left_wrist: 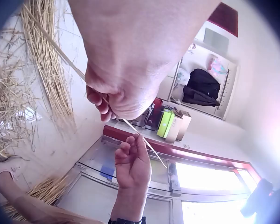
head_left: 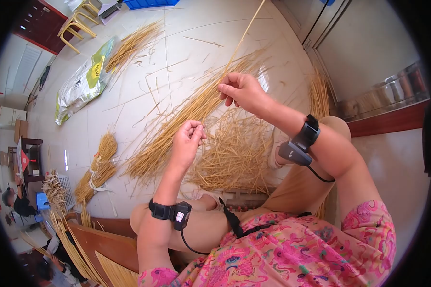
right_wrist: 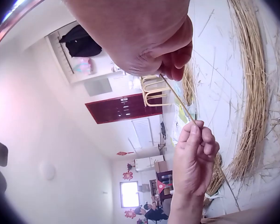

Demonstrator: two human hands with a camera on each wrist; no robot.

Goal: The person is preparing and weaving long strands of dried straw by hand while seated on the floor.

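Note:
A single long straw stalk [head_left: 246, 33] runs between both hands and reaches out beyond the right one, toward the top of the head view. My left hand [head_left: 187, 143] pinches it between thumb and curled fingers, and the other end of the stalk passes out below that hand in the right wrist view. Higher and to the right, my right hand [head_left: 244, 93] holds the same stalk in its fingertips. Beneath both hands lies a long spread of straw stalks [head_left: 177, 122] on the tiled floor. Short loose straw [head_left: 234, 153] is heaped between the person's feet.
A tied straw bundle [head_left: 98, 165] lies at left, with a white-and-green bag [head_left: 84, 86] beyond it and more straw [head_left: 134, 45] by its opening. Another straw bunch [head_left: 319, 95] leans near the glass door at right. A wooden board [head_left: 98, 246] stands at lower left, near other people.

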